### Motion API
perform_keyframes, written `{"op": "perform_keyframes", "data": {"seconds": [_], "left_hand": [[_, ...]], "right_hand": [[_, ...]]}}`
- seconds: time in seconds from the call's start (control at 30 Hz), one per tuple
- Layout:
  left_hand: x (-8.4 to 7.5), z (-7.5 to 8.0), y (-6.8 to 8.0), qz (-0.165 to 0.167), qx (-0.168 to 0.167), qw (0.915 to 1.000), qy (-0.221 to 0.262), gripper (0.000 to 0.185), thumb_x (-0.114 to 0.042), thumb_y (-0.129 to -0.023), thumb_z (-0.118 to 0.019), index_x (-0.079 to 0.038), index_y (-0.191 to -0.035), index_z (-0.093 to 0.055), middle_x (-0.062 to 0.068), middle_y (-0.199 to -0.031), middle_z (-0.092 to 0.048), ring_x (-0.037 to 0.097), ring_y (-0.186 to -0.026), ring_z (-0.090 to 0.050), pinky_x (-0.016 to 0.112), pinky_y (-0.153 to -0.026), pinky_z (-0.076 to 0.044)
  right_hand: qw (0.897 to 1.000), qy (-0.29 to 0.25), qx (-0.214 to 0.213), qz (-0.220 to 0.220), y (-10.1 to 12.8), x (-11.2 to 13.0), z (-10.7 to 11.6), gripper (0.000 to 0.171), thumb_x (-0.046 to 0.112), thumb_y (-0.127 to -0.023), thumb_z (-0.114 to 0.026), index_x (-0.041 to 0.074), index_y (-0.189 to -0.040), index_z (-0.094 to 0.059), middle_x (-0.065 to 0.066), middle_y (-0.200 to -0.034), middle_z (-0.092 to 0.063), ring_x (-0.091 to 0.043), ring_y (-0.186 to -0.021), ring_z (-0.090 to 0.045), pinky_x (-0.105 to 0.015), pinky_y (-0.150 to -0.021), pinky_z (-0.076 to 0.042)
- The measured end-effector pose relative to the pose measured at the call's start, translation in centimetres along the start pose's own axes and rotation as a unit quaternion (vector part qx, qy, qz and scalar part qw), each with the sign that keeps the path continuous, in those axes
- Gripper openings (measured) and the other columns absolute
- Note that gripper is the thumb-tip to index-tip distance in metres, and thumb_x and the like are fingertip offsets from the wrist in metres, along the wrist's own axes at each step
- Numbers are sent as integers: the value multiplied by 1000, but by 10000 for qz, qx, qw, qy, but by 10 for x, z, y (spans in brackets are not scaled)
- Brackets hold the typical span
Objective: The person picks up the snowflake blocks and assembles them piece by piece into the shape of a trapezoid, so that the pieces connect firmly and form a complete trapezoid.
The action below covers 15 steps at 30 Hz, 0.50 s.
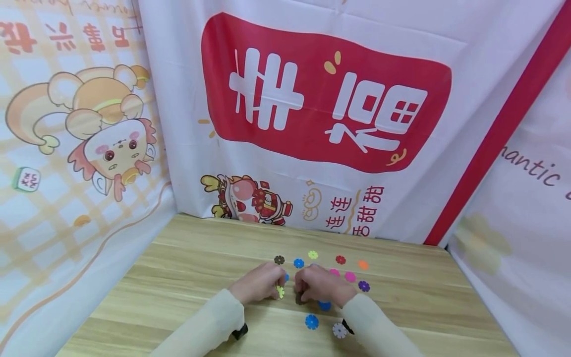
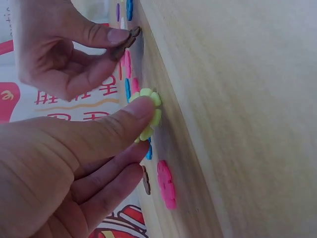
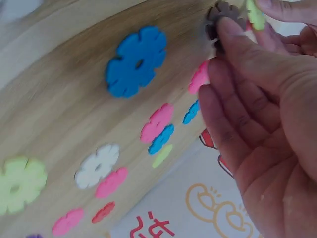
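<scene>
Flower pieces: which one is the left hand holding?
The yellow-green flower, pinched by the left hand. The right hand pinches a brown one; the others lie loose on the table.

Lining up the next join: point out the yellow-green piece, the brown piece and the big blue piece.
yellow-green piece (image 2: 148, 116), left wrist view, face below the thumb.
brown piece (image 3: 220, 17), right wrist view, upper petals.
big blue piece (image 3: 136, 62), right wrist view, near its centre hole.
</scene>
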<state>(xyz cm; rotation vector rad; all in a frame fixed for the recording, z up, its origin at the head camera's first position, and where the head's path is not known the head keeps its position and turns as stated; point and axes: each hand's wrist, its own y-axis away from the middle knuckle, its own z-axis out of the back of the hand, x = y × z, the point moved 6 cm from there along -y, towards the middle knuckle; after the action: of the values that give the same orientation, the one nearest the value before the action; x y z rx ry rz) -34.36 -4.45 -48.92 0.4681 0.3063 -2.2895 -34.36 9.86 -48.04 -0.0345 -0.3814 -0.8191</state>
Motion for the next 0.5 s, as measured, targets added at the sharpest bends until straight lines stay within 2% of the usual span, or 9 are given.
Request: {"op": "perform_keyframes", "data": {"seconds": [0.17,0.27,0.37,0.5], "left_hand": [[6,1,8,192,-157,9995,195,18,-11,-84,-88,-19,-83,-72,-13,-81,-65,1,-76,-54,19,-74,-52],[10,1,14,401,-220,9966,690,18,-11,-87,-87,-18,-83,-71,-13,-82,-65,0,-76,-57,20,-75,-54],[12,-1,20,657,-240,9876,1402,16,-9,-88,-85,-17,-84,-72,-11,-83,-68,2,-76,-62,20,-74,-56],[9,-6,29,978,-219,9689,2261,13,-10,-88,-84,-18,-87,-73,-8,-85,-71,8,-78,-67,22,-73,-58]], "right_hand": [[9994,-209,-60,277,10,2,3,12,8,-90,-83,15,-92,-74,7,-85,-73,2,-72,-60,-15,-69,-55],[9990,-354,-97,248,19,-3,3,9,11,-92,-82,17,-93,-75,10,-86,-73,3,-74,-60,-15,-72,-56],[9971,-710,-242,157,29,-8,1,8,14,-94,-80,19,-93,-75,12,-86,-71,2,-75,-60,-16,-72,-56],[9903,-1257,-571,168,42,-13,-3,4,17,-96,-78,17,-94,-75,12,-89,-70,1,-79,-60,-18,-73,-57]]}}
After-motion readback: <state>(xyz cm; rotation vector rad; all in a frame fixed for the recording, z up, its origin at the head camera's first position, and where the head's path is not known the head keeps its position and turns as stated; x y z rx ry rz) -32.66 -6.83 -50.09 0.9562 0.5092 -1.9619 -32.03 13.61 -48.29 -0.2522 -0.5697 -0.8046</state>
